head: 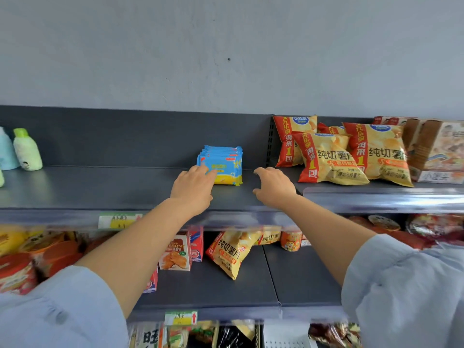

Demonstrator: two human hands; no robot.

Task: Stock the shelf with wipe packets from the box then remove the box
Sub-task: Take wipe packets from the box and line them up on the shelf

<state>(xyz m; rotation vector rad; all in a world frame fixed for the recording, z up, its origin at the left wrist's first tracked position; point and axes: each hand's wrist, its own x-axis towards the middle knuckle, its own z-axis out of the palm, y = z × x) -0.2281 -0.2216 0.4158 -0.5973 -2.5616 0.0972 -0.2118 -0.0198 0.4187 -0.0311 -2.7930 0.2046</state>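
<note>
1. Where the dark top shelf [113,187] runs along the wall, one stack of blue wipe packets [223,164] stands upright on edge, front to back. About six top edges show, but they overlap too closely for a sure count.
2. One left hand [193,189] reaches to the stack's lower left corner, with its fairly straight fingers laid on the front packet's face. It closes round nothing.
3. One right hand [273,188] hovers just right of the stack, apart from it. Its fingers are spread and loosely bent, and it holds nothing.
4. Four yellow-and-red chip bags [331,159] lean further right of the stack.
5. One printed carton [437,151] stands beyond the bags, furthest right of the stack.
6. Two fuzzy bottles [26,150], one pale blue and one green, stand well left of the stack.
7. One more chip bag [229,252] lies on the lower shelf, below the stack.
</note>
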